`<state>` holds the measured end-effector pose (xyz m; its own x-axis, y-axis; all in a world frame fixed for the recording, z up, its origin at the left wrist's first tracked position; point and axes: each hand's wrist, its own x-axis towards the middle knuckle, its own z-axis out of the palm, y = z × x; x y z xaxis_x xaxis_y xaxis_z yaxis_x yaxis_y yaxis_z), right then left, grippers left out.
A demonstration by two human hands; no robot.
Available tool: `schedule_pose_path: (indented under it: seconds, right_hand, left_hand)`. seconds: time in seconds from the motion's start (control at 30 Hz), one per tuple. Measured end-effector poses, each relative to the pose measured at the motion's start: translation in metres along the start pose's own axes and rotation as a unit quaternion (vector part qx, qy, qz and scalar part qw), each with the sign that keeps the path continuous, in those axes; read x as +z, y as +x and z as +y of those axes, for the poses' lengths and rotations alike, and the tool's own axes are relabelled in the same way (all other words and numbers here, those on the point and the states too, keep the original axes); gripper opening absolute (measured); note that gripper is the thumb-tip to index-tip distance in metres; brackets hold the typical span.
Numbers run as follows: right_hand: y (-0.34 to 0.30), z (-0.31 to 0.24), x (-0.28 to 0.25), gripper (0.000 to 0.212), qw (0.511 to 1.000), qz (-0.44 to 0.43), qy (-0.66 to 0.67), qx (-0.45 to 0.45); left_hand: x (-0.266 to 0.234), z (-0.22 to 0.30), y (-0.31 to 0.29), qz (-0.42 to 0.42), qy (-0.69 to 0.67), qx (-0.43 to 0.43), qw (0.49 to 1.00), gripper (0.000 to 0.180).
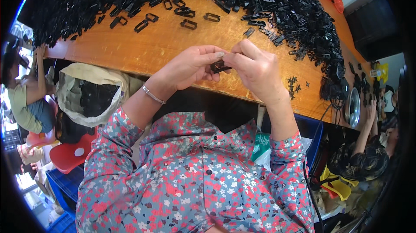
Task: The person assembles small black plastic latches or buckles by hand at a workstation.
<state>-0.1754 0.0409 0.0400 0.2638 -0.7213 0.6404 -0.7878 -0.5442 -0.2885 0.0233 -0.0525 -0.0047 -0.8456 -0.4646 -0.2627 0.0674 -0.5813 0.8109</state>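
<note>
My left hand (pixel 193 65) is closed on a small black rectangular plastic frame (pixel 220 66), held just over the table's near edge. The fingers of my right hand (pixel 255 66) are pinched together at the top of that same frame. Whether a smaller part sits between those fingertips is hidden. Beyond my hands, several loose black frames (pixel 189 24) lie on the wooden table (pixel 169 38). To the right of my right wrist is a small cluster of tiny dark star-shaped parts (pixel 294 86).
Heaped black plastic parts (pixel 286 8) curve along the far side and right. A white sack (pixel 93 70) holding black parts stands left below the table edge. A round metal dish (pixel 354 107) and cables (pixel 331 107) sit at right. Other people work at both sides.
</note>
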Motion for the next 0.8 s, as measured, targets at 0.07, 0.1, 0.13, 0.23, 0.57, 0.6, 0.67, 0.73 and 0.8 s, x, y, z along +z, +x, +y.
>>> schedule_pose_path:
  seconds: [0.07,0.1,0.13,0.23,0.57,0.6,0.67,0.73,0.8]
  right_hand:
    - [-0.002,-0.003,0.000,0.012,1.000,-0.021,-0.011,-0.013]
    - [-0.002,-0.004,0.001,0.012,1.000,-0.022,-0.004,-0.018]
    - [-0.003,-0.005,0.002,0.012,0.999,-0.031,-0.008,-0.014]
    - [-0.004,-0.008,0.009,0.010,0.999,-0.047,0.008,0.001]
    - [-0.033,0.011,0.039,0.009,0.925,-0.054,0.245,0.284]
    - [-0.037,0.010,0.039,0.014,0.843,-0.007,0.371,0.390]
    - [-0.040,0.000,0.043,0.025,0.819,0.004,0.413,0.398]
    - [-0.053,-0.009,0.057,0.032,0.783,0.094,0.477,0.388]
    - [-0.058,-0.016,0.068,0.033,0.737,0.128,0.507,0.427]
  left_hand:
    - [0.000,-0.001,-0.006,-0.021,-0.030,-0.017,0.999,0.030]
    - [-0.001,-0.003,-0.008,-0.013,-0.031,-0.014,0.999,0.030]
    - [-0.001,-0.006,-0.011,-0.013,-0.031,-0.009,0.999,0.031]
    - [-0.002,-0.011,-0.018,0.003,-0.017,-0.006,1.000,0.031]
    - [0.001,-0.036,-0.010,0.092,-0.002,0.072,0.993,0.020]
    - [0.003,-0.035,-0.010,0.097,-0.002,0.073,0.993,0.020]
    - [0.007,-0.031,-0.006,0.112,-0.084,0.094,0.986,0.015]
    - [0.016,-0.035,0.000,0.098,-0.056,0.091,0.989,0.012]
    - [0.019,-0.040,0.003,0.112,0.010,0.088,0.990,0.012]
